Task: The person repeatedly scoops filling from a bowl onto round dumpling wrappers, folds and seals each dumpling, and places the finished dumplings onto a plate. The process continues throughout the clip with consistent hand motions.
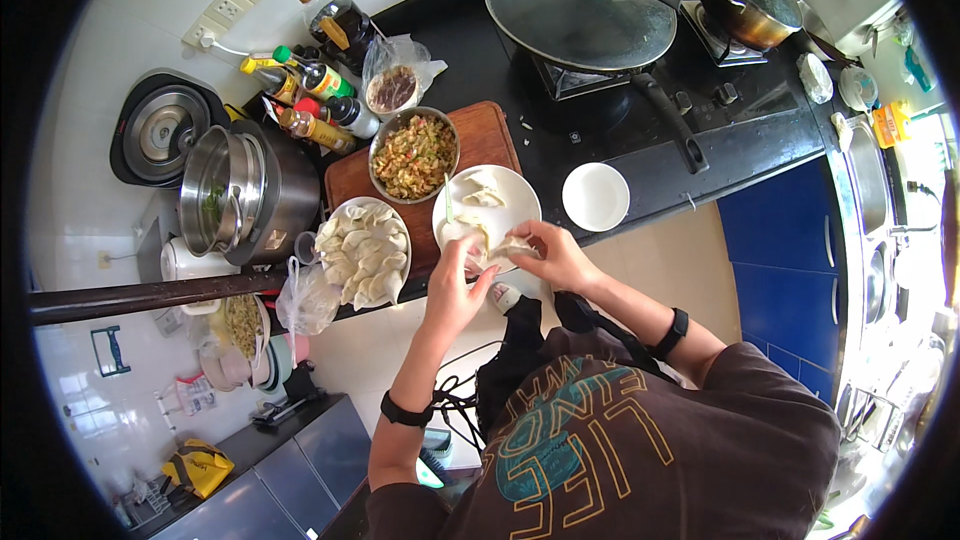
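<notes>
My right hand (pixel 553 255) pinches a dumpling (pixel 515 248) over the lower edge of a white plate (pixel 525 199). My left hand (pixel 457 277) is beside it at the plate's edge, fingers curved and thumb apart; whether its fingertips grip dough is unclear. On the plate are a dumpling (pixel 484 196), pale dough wrappers partly hidden by my left fingers, and a light green utensil handle (pixel 448 202). Behind it a metal bowl of chopped filling (pixel 415 154) rests on a wooden cutting board (pixel 480 127). To the left, a bowl is heaped with folded dumplings (pixel 365 253).
A white bowl (pixel 596 196) stands right of the plate near the counter edge. Farther back, a lidded pan (pixel 581 11) sits on the stove, its handle (pixel 673 124) pointing towards the edge. Sauce bottles (pixel 319 131) and a steel pot (pixel 214 191) are at the left.
</notes>
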Demonstrator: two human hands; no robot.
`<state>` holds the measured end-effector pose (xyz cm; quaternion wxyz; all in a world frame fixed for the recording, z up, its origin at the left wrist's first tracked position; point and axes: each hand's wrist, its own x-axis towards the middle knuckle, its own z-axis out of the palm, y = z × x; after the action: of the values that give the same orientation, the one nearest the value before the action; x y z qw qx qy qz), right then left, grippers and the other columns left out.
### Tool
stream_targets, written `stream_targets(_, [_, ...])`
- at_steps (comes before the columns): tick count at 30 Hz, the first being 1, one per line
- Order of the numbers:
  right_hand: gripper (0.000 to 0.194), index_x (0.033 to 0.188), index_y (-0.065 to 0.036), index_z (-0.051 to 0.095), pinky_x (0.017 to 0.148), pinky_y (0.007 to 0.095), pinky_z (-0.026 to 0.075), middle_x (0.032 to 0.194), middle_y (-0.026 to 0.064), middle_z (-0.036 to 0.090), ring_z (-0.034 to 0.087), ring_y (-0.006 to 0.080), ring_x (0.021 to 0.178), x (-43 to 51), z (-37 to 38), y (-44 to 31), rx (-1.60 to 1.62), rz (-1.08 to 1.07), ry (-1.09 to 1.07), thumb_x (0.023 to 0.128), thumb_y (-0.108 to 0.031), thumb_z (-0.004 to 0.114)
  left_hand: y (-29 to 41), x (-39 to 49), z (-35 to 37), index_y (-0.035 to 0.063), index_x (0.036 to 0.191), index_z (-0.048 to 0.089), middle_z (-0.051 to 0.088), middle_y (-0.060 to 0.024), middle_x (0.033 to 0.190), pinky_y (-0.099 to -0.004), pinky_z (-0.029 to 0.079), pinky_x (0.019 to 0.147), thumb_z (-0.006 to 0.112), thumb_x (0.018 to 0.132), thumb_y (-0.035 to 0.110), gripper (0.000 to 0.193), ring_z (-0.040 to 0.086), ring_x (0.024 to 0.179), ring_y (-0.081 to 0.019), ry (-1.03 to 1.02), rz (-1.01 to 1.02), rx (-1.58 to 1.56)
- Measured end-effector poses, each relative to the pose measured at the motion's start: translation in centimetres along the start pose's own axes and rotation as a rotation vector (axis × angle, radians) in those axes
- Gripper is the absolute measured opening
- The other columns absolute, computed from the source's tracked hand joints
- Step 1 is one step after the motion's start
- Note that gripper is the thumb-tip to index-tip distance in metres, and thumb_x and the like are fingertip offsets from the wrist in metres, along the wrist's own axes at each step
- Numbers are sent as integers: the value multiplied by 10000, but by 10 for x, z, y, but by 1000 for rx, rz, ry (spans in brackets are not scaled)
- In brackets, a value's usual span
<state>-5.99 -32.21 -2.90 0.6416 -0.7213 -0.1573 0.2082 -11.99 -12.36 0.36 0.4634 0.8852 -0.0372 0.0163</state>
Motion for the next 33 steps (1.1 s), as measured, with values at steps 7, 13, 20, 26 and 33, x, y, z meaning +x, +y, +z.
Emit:
stream_targets(7, [269,995,-21,612,697,392,546,941,145,635,668,336,803,56,13,24,-466,-166,133,749,-100,689,-44,11,-15,13,1265,477,558,-167,1061,-427,483,843,712,801,107,528,569,1020,-355,0,-81,412])
stream_targets(13, [258,990,-34,598,696,425,544,911,142,624,652,353,791,67,16,32,-647,-226,172,757,-121,668,-61,42,-2,-50,1187,538,559,-202,1115,-439,473,906,704,791,94,453,553,1059,-374,-97,23,537])
stream_targets(20, [243,984,-34,588,680,433,533,907,143,609,646,360,781,66,17,41,-575,-138,162,773,-123,670,-75,53,-4,-37,1058,604,608,-226,1048,-415,500,854,771,758,213,424,608,987,-367,-197,-203,389])
stream_targets(26, [269,964,-44,585,673,438,519,934,134,592,645,336,807,69,19,30,-678,-395,161,762,-161,720,-95,29,-5,-36,1099,581,682,-179,923,-403,518,799,743,786,192,420,670,866,-321,-42,-362,25])
stream_targets(33, [328,1005,-62,610,770,420,527,1013,111,597,628,339,910,30,44,5,-516,-519,-186,750,-195,766,-99,9,-13,-58,1072,615,673,-105,883,-279,566,576,594,960,271,348,663,708,-146,75,-651,-468])
